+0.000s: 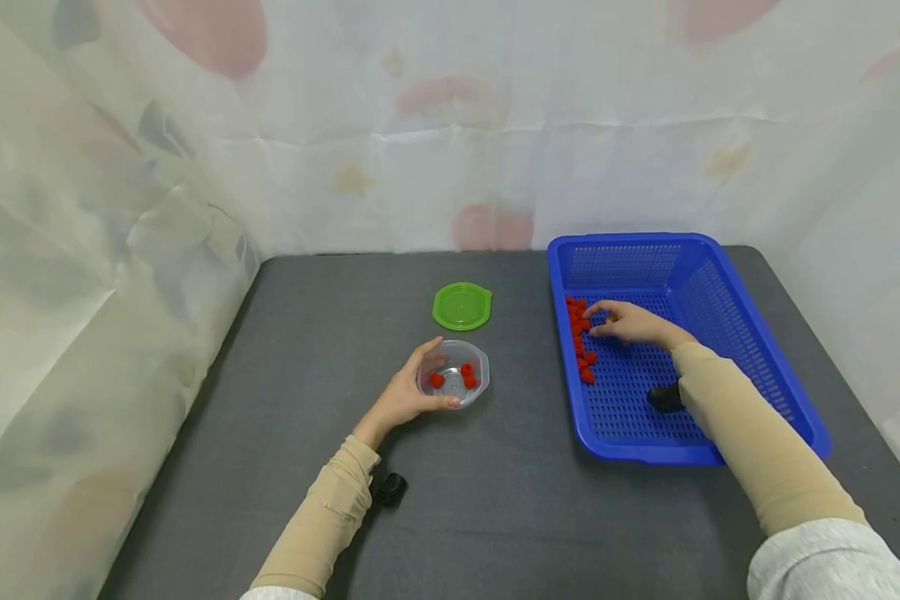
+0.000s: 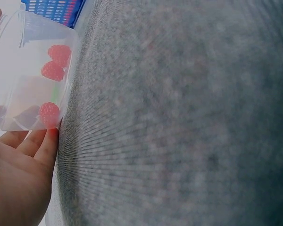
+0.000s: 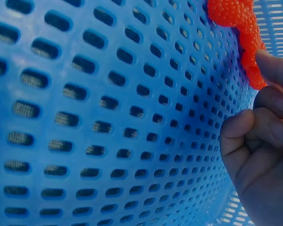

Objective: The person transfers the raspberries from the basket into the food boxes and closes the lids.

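Note:
A clear plastic container (image 1: 482, 358) with three red raspberries (image 1: 469, 382) in it stands on the dark table. My left hand (image 1: 407, 398) grips it from the left, thumb on the near side and fingers on the far side. In the left wrist view the raspberries (image 2: 52, 70) show through the container wall (image 2: 19, 99). My right hand (image 1: 626, 323) is inside the blue basket (image 1: 690, 454), beside a row of red raspberries (image 1: 579, 333) along its left side. Thumb and forefinger are apart, close to the raspberries (image 3: 247, 42); the other fingers curl in. Whether a fingertip touches one, I cannot tell.
A green lid (image 1: 462, 306) lies on the grey table (image 1: 330, 333) just beyond the container. The basket's raised rim stands between the container and the raspberries. Patterned white sheets (image 1: 390, 183) hang behind the table and at both sides.

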Available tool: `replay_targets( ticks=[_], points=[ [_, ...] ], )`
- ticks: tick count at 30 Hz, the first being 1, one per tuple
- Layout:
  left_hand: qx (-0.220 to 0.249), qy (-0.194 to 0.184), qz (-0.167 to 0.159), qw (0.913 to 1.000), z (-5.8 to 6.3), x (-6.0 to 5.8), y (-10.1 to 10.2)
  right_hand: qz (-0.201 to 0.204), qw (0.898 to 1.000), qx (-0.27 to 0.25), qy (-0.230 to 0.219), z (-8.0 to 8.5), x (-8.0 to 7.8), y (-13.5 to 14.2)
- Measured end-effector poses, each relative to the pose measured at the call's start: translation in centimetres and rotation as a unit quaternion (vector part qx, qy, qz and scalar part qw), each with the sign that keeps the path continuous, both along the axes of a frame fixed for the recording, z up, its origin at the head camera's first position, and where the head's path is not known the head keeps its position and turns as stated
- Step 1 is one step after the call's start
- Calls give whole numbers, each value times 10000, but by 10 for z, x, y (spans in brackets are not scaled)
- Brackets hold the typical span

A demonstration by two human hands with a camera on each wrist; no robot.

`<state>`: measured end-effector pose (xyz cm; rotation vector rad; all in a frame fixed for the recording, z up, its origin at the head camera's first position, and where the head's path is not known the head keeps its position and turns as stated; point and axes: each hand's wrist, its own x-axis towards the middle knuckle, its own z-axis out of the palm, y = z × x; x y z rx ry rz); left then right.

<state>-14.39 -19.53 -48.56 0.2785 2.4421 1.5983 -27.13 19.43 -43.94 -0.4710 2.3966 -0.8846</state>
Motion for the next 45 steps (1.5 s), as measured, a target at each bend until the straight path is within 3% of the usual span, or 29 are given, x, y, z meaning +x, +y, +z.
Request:
replay_targets(
  ticks=[12, 18, 20, 27, 34, 45],
  points=[
    [64, -80, -10, 9999, 4, 1, 1, -43, 9998, 70, 156, -3, 0, 1],
    [119, -198, -137, 9996, 29, 9, 6, 163, 9997, 133, 109, -1, 1, -1],
    [125, -209, -138, 9996, 32, 11, 7, 250, 9996, 121, 74, -1, 1, -1],
    [151, -36, -2, 9999, 1, 2, 0, 329, 9991, 162, 212, -1, 3, 0],
    [195, -62, -36, 9998, 1, 1, 0, 147, 9998, 91, 133, -4, 3, 1],
    [200, -62, -45, 9998, 1, 1, 0, 228, 9995, 76, -218, -1, 4, 0]
  ],
)
